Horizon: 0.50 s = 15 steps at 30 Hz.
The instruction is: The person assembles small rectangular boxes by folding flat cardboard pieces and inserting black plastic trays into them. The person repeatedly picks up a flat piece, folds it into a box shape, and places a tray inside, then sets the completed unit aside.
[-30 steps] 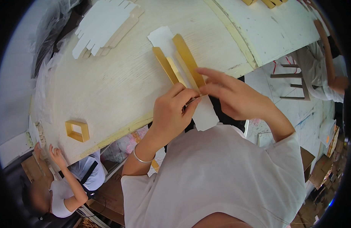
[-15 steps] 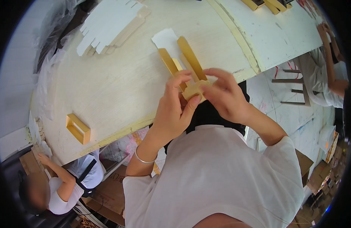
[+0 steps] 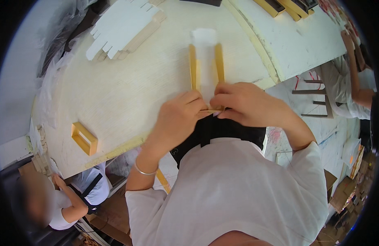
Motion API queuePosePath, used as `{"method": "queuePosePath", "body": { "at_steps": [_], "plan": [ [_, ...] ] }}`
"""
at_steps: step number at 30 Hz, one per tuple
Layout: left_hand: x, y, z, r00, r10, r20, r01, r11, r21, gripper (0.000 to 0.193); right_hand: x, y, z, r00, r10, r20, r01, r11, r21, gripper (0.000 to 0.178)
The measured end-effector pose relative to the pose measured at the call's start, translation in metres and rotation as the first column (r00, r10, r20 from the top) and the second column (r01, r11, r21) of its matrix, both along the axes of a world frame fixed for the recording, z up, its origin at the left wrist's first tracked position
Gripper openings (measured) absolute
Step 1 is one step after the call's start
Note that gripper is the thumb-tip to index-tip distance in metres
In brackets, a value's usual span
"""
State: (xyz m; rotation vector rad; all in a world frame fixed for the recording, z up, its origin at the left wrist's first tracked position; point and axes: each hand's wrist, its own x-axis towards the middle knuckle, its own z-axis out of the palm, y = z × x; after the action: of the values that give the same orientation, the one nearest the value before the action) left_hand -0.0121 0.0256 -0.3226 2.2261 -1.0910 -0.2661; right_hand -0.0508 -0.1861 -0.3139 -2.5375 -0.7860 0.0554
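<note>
A folded cardboard box piece lies on the table before me, with two raised gold side walls and a white base reaching away from me. My left hand pinches its near end at the left corner. At the right corner, the fingers of my right hand are closed on the same end. A thin folded edge shows between my fingertips, close to the table's front edge; my fingers hide most of that end. Further left stands a small gold rectangular frame, touched by neither hand.
Flat white cardboard blanks are stacked at the far left, near clear plastic sheeting. Gold boxes lie at the far right, and a dark object at the top edge. Co-workers sit lower left and far right, near a stool.
The box piece has turned from slanting to pointing straight away from me. Its raised near end has gone down between my fingers, and both hands have closed in on its corners.
</note>
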Motion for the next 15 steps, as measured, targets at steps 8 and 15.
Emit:
{"method": "queuePosePath", "body": {
  "at_steps": [8,15],
  "plan": [
    [-0.005,-0.017,0.016,0.796,0.094,0.597,-0.193,0.976,0.104,0.018,-0.004,0.024,-0.007,0.987,-0.104,0.120,0.069,0.960,0.270,0.013],
    [0.034,0.026,0.013,0.895,-0.123,0.428,0.060,0.986,0.158,0.017,0.013,-0.028,0.000,0.990,0.053,0.131,-0.083,0.970,0.230,0.039]
  ]
}}
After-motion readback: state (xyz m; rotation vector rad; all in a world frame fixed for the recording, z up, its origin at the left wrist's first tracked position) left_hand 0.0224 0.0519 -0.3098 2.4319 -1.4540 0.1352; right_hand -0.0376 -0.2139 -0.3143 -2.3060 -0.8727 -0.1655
